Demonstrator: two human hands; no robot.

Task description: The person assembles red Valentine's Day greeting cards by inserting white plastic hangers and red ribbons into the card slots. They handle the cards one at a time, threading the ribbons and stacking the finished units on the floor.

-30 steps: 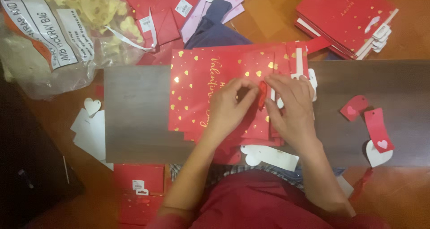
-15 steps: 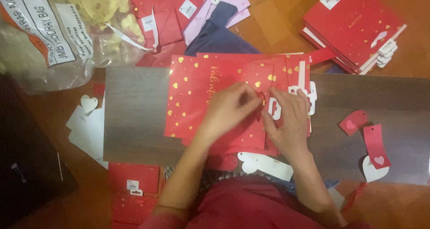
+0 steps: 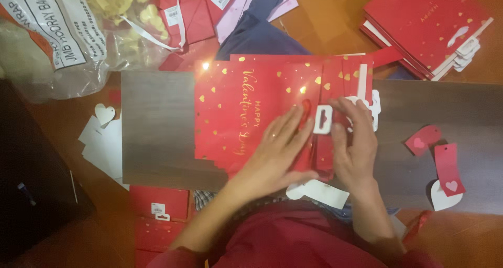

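While a dark wooden worktop (image 3: 157, 126) carries the work, a fanned stack of red gift bags (image 3: 246, 110) with gold hearts lies flat at its centre. The left hand (image 3: 280, 150) presses open-palmed on the stack's right part. Just beside it, the right hand (image 3: 353, 142) pinches a small white hang tab (image 3: 323, 119) at the bags' right edge.

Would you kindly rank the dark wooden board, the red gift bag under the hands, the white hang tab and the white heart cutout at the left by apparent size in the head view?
1. Dark wooden board
2. Red gift bag
3. White hang tab and white heart cutout: they look about alike, so no ranking.
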